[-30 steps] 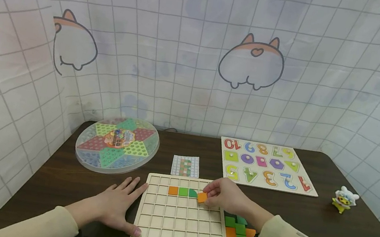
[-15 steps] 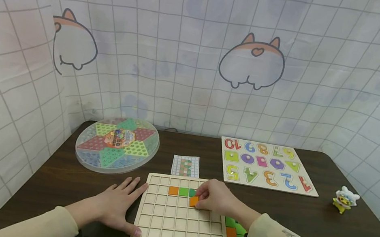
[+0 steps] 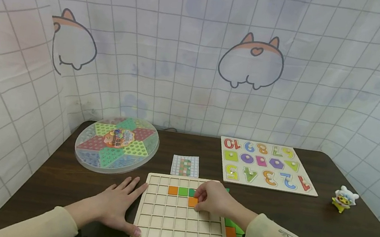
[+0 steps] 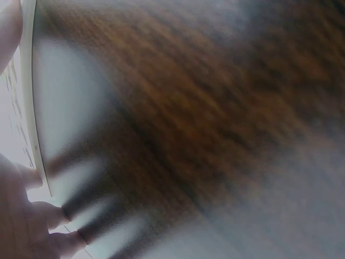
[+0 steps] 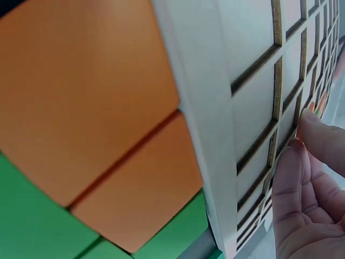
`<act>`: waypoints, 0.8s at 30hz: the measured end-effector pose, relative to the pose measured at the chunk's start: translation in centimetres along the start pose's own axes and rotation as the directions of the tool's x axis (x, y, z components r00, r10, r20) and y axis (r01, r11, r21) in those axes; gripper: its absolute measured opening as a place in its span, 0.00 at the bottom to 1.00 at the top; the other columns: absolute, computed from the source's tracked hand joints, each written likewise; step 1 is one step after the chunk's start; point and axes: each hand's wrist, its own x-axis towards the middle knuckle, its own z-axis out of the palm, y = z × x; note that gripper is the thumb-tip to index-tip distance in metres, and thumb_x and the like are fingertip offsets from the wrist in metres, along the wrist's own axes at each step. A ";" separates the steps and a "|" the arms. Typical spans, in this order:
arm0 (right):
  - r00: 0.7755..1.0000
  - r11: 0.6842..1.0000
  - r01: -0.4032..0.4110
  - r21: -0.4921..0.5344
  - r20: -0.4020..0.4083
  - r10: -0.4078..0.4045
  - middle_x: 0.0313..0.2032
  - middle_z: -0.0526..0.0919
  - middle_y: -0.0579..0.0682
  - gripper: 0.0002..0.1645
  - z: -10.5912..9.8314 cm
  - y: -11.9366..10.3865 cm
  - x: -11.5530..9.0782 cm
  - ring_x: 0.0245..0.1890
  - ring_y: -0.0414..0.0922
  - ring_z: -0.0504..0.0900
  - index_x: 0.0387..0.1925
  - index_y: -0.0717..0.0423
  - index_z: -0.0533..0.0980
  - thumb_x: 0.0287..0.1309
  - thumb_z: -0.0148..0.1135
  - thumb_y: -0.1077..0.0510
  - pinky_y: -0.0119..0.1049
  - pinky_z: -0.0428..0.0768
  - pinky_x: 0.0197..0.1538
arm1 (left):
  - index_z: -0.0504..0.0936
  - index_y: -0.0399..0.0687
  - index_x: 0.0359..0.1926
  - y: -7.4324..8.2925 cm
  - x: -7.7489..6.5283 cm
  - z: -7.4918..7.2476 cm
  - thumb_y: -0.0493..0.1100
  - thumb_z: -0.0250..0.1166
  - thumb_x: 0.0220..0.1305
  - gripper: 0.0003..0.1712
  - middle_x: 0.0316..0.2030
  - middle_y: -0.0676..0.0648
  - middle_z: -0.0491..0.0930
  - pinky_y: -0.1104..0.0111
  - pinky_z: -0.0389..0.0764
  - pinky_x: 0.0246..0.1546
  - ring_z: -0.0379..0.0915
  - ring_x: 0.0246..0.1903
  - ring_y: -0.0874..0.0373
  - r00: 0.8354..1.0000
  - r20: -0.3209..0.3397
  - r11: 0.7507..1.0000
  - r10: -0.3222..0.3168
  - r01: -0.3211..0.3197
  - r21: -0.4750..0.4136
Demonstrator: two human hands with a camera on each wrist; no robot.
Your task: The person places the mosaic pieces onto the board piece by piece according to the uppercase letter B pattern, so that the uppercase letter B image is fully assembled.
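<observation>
A wooden grid board lies on the dark table. One of its rows holds an orange square tile, a green square tile and a dark green curved tile, partly hidden by my right hand. My right thumb and fingertips pinch another orange tile at its right edge; it sits in the cell just below the dark green one. Fingers spread, my left hand rests at the board's left side, thumb on the rim. In the left wrist view, fingers appear at the lower left.
Loose orange and green tiles lie right of the board, partly under my right forearm. Behind it is a small pattern card. A round star-patterned game board, a number puzzle and a small figurine stand farther off.
My right hand has moved left and slightly nearer with the orange tile, from beside the dark green tile down into the cell below it. My left hand has stayed put.
</observation>
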 end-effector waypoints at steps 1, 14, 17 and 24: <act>1.000 1.000 -0.011 0.006 0.000 0.011 0.24 0.79 0.45 0.10 0.0 -0.1 0.0 0.28 0.40 0.75 0.31 0.58 0.83 0.49 0.79 0.66 0.32 0.76 0.36 | 0.48 0.46 0.82 0.0 0.0 0.0 0.78 0.70 0.49 0.73 0.80 0.32 0.45 0.30 0.59 0.67 0.42 0.79 0.30 1.000 0.000 1.000 0.000 0.000 0.000; 0.998 1.000 -0.030 0.004 -0.050 0.030 0.22 0.79 0.45 0.07 0.4 -0.3 0.0 0.26 0.40 0.74 0.28 0.57 0.83 0.53 0.76 0.66 0.33 0.75 0.36 | 0.48 0.46 0.82 -0.1 0.0 0.0 0.79 0.70 0.48 0.73 0.80 0.32 0.46 0.30 0.59 0.66 0.43 0.79 0.30 1.000 -0.002 1.000 -0.004 0.004 0.007; 0.998 1.000 -0.027 -0.001 -0.056 0.027 0.22 0.79 0.45 0.07 0.4 -0.2 0.0 0.26 0.40 0.74 0.27 0.57 0.83 0.52 0.77 0.66 0.33 0.75 0.35 | 0.49 0.46 0.82 0.0 0.1 0.0 0.79 0.70 0.48 0.73 0.80 0.32 0.46 0.30 0.59 0.66 0.43 0.79 0.30 1.000 -0.002 1.000 -0.003 0.003 0.011; 0.998 1.000 -0.021 0.000 -0.055 0.021 0.22 0.80 0.45 0.07 0.4 -0.3 0.0 0.25 0.40 0.75 0.27 0.57 0.84 0.52 0.77 0.67 0.33 0.75 0.34 | 0.48 0.46 0.82 0.0 0.1 0.0 0.79 0.70 0.49 0.72 0.80 0.32 0.46 0.30 0.59 0.67 0.43 0.79 0.30 1.000 0.000 1.000 -0.005 0.005 0.009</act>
